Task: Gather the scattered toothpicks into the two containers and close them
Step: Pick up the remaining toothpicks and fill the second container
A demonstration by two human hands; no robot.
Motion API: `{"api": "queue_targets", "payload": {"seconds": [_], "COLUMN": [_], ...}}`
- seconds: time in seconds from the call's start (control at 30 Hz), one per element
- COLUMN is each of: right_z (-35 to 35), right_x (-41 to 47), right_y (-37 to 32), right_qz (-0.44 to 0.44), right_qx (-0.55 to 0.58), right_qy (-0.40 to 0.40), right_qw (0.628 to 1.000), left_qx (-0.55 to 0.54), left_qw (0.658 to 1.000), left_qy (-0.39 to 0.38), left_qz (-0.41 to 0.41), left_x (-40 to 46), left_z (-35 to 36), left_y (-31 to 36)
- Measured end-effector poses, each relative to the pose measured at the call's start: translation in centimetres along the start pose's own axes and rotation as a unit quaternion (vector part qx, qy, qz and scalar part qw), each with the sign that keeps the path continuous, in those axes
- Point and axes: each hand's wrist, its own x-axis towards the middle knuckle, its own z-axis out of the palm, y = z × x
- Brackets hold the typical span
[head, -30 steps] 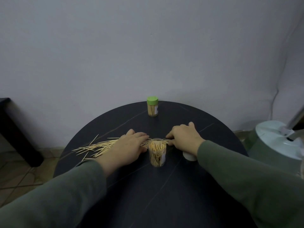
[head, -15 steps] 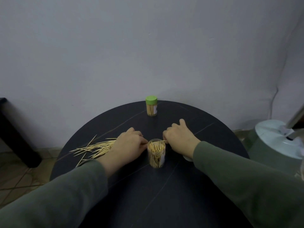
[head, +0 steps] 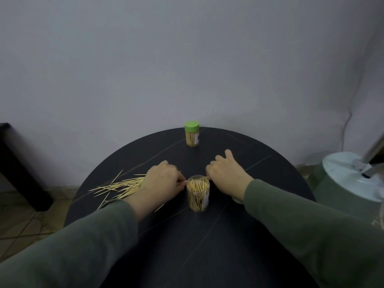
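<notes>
Dim, even, cool light; soft shadows only. Wide-angle lens bends the frame edges; the dark round stone-patterned tabletop (head: 259,235) shows no glare.

Long olive-green sleeves (head: 311,215)

Two containers: one open (head: 198,192), one capped (head: 192,135). Two hands: left (head: 161,182), right (head: 227,173). One toothpick pile (head: 122,185), too many to count.
</notes>
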Motion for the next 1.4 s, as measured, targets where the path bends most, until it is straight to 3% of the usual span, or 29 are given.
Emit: {"api": "queue_targets", "payload": {"seconds": [0.43,0.77,0.87,1.0,1.17,1.27,1.4], "right_z": [-0.4,-0.6,-0.9,-1.3,-2.0,-2.7,-3.4], "right_x": [-1.4,-1.5,-1.4,-1.9,-2.7,-3.1,-3.4], "right_y": [1.3,0.4,0.3,0.8,1.5,1.6,1.3], "right_qz": [0.049,0.028,0.033,0.065,0.122,0.133,0.127], "right_qx": [0.185,0.096,0.124,0.265,0.419,0.486,0.543], "right_qy": [0.02,0.011,0.016,0.056,0.111,0.126,0.125], "right_qw": [0.981,0.995,0.992,0.96,0.893,0.855,0.821], "left_qx": [-0.021,0.005,-0.005,-0.059,-0.167,-0.233,-0.237], "left_qw": [1.0,1.0,1.0,0.997,0.979,0.963,0.961], "left_qy": [0.014,0.001,0.015,0.047,0.084,0.098,0.095], "left_qz": [-0.017,-0.008,-0.015,-0.032,-0.084,-0.097,-0.102], "left_x": [-0.4,-0.8,-0.8,-1.0,-1.1,-1.2,-1.5], "left_z": [-0.5,-0.9,-1.2,-1.4,-2.3,-3.2,-3.5], "left_y": [-0.1,0.7,0.8,0.5,0.2,0.2,-0.2]}}
